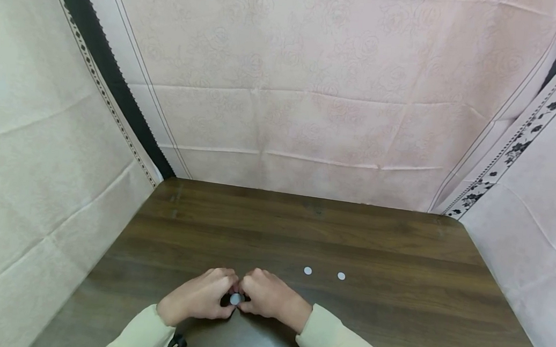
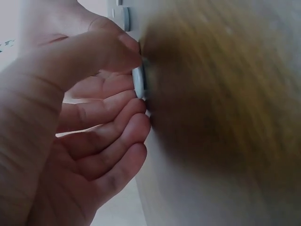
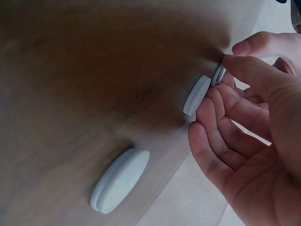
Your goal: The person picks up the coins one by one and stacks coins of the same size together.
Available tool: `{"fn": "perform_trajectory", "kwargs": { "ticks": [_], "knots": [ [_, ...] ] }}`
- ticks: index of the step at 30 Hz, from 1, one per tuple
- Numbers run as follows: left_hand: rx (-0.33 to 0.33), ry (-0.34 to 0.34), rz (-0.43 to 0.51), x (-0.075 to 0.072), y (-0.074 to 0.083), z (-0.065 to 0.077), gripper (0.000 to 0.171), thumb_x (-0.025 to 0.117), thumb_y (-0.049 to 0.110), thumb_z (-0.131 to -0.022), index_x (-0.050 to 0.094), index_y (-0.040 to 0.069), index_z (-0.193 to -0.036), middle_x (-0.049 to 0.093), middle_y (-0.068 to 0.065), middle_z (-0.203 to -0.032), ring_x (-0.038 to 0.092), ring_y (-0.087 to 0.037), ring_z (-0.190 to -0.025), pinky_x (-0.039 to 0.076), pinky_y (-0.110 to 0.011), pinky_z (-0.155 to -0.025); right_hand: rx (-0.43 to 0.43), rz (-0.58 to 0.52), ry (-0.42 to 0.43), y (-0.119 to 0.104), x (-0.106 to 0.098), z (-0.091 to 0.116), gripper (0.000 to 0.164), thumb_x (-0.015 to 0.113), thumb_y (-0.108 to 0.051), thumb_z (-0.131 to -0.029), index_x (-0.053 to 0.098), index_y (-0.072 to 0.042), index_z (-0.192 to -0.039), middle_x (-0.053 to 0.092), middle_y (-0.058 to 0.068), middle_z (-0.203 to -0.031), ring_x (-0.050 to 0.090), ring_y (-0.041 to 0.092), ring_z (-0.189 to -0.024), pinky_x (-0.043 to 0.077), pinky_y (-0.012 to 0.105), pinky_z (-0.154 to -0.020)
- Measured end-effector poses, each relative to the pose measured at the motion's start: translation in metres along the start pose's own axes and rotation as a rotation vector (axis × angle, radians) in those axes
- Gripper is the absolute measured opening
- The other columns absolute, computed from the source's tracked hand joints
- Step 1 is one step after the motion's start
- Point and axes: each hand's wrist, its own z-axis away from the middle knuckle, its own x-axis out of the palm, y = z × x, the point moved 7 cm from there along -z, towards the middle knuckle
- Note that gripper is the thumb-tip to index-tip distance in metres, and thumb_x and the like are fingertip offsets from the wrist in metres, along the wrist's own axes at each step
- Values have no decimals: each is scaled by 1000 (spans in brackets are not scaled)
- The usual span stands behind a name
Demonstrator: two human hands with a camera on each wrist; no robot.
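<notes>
A small white disc [image 1: 235,299] lies on the brown table between my two hands. My left hand [image 1: 209,293] curls in from the left, with thumb and fingers at opposite edges of the disc [image 2: 138,82]. From the right, my right hand [image 1: 271,294] closes on the same disc [image 3: 218,75], its thumb on one side and fingers on the other. Both sets of fingertips meet around it and partly hide it. Two more white discs, one nearer [image 1: 308,271] and one farther right [image 1: 341,276], lie flat beyond my right hand.
The wood-grain table [image 1: 303,234] has rounded far corners. Pale cloth panels stand behind it [image 1: 310,127] and along its left [image 1: 55,179] and right [image 1: 541,213] sides. A black object [image 1: 175,345] sits by the left sleeve.
</notes>
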Motion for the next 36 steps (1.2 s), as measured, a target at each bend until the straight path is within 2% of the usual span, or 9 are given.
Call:
{"fn": "perform_trajectory", "kwargs": {
  "ticks": [5, 17, 27, 36],
  "knots": [
    [-14, -17, 9, 0, -1, 2, 16, 80, 8, -81, 69, 11, -93, 66, 5, -91, 60, -1, -81, 53, -17, -70, 9, -1, -3, 1, 1, 0, 24, 82, -21, -94, 69, -20, -74, 54, -14, -65, 43, -4, -56, 37, 11, -53],
    [-21, -13, 47, 0, -2, 2, 15, 80, 4, -84, 69, 11, -92, 65, 5, -89, 57, 0, -78, 51, -17, -67, -6, -24, 2, 2, 0, 2, 19, 83, -19, -92, 71, -20, -78, 55, -14, -68, 44, -4, -60, 38, 10, -55],
    [-31, -10, 77, 0, -2, 3, 12, 79, 4, -89, 70, 10, -94, 68, 3, -91, 61, 1, -82, 54, -17, -70, 14, -52, -15, 3, 0, 3, 22, 81, -18, -94, 68, -20, -75, 50, -14, -65, 42, -3, -59, 36, 12, -54],
    [-61, 0, 133, 0, -4, 5, 14, 79, 3, -89, 70, 11, -95, 67, 4, -91, 61, 0, -82, 54, -18, -71, -4, -60, -1, 5, -1, 4, 26, 81, -16, -93, 65, -20, -73, 46, -13, -63, 38, -2, -57, 33, 12, -52]
  ]
}}
